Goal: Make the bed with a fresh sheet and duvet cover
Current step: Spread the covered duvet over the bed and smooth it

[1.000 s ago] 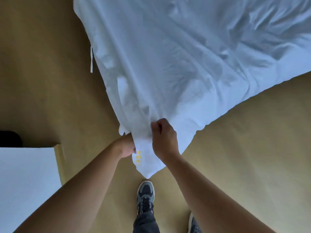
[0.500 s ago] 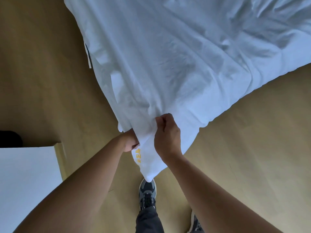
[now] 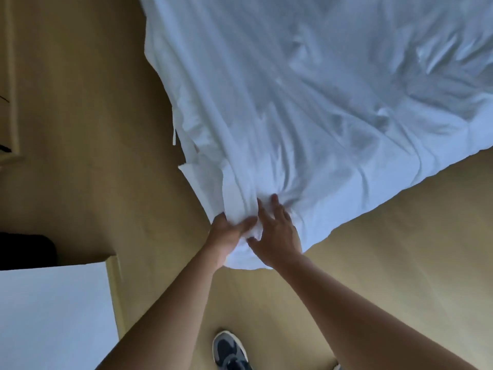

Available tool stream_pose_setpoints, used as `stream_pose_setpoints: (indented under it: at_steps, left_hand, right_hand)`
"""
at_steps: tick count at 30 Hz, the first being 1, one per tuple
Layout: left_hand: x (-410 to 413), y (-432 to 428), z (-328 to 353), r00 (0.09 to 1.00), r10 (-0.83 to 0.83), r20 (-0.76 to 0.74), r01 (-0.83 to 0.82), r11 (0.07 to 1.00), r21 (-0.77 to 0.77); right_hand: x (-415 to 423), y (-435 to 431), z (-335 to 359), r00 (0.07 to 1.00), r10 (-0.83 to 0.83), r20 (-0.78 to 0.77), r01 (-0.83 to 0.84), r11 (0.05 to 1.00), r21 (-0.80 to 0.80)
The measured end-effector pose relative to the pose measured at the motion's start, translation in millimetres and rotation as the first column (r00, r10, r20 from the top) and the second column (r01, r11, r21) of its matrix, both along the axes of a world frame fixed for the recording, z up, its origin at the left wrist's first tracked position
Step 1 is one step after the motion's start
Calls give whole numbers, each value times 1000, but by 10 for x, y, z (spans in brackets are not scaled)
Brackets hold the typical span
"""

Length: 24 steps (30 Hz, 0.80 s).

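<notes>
A white duvet in its cover point(image 3: 306, 102) lies crumpled over the bed and fills the upper right of the head view, its near corner pointing at me. My left hand point(image 3: 226, 233) grips that corner from the left, thumb on top of a bunched fold. My right hand point(image 3: 274, 231) lies flat on the corner with its fingers spread, pressing the cloth down. A narrow tie or strip point(image 3: 174, 136) hangs from the duvet's left edge.
Tan wooden floor point(image 3: 93, 129) surrounds the bed corner. A white panel point(image 3: 53, 316) stands at the lower left, with a dark object point(image 3: 26, 251) above it. My shoe point(image 3: 229, 351) is on the floor below the hands.
The corner that hung down with its yellow label has been tucked up and no longer dangles. My right hand has let go of its pinch and spread flat. The view has shifted forward.
</notes>
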<state>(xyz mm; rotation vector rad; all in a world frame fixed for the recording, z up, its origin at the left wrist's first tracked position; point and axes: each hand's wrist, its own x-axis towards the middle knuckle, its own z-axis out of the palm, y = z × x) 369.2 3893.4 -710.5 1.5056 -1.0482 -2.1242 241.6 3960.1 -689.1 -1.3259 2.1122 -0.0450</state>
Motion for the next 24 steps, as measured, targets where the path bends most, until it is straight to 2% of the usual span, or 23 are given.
stream_pose_setpoints:
  at_steps: [2, 4, 5, 6, 7, 9, 11, 12, 14, 15, 17, 19, 20, 22, 24]
  left_hand:
    - [27, 155, -150, 990, 50, 130, -55, 998, 30]
    - [167, 270, -225, 973, -1, 231, -16, 997, 73]
    - [215, 268, -236, 945, -58, 323, 48, 998, 39]
    - [216, 205, -190, 916, -86, 391, 103, 994, -23]
    - [194, 44, -113, 910, -42, 412, 95, 989, -111]
    - [58, -611, 113, 929, 243, 279, -156, 941, -300]
    - [-137, -1577, 342, 915, 404, 26, -364, 849, -384]
    - [-243, -2034, 411, 903, 429, -27, -411, 842, -348]
    - [-431, -2578, 435, 911, 406, 67, -381, 893, -239]
    - [-470, -2674, 380, 921, 351, 170, -314, 926, -211]
    - [-436, -2630, 149, 934, 147, 325, -74, 971, -227]
    - [-319, -2617, 46, 923, -109, 370, 188, 965, -185]
    - [-258, -2702, 40, 900, -243, 361, 305, 945, -123]
    - [-77, -3147, 186, 771, -561, 302, 563, 822, 90]
    - [147, -3926, 451, 604, -780, 160, 718, 621, 316]
  right_hand:
    - [-24, -114, 89, 1000, -7, -24, 5, 998, -55]
    - [-82, -337, 196, 995, -38, -93, 17, 976, -218]
    - [-137, -507, 234, 989, -30, -145, -10, 964, -265]
    - [-217, -699, 254, 983, -6, -185, -41, 969, -245]
    - [-291, -902, 242, 979, 30, -203, -67, 981, -180]
    - [-338, -1285, 158, 973, 108, -206, -117, 992, -35]
    - [-305, -1550, 45, 965, 122, -234, -132, 991, -27]
    - [-285, -1664, 9, 969, 85, -232, -109, 990, -92]
    - [-287, -1911, -31, 983, -67, -171, 12, 953, -302]
    - [-316, -2104, -28, 981, -143, -129, 81, 914, -398]
    - [-374, -2718, 80, 968, -238, -76, 164, 836, -524]
    - [-412, -3542, 178, 975, -210, -66, 142, 829, -542]
    - [-405, -3973, 222, 984, -159, -76, 102, 863, -494]
    - [-361, -4712, 276, 992, -76, -97, 42, 948, -317]
    - [-332, -5146, 214, 989, -76, -125, 63, 993, -104]
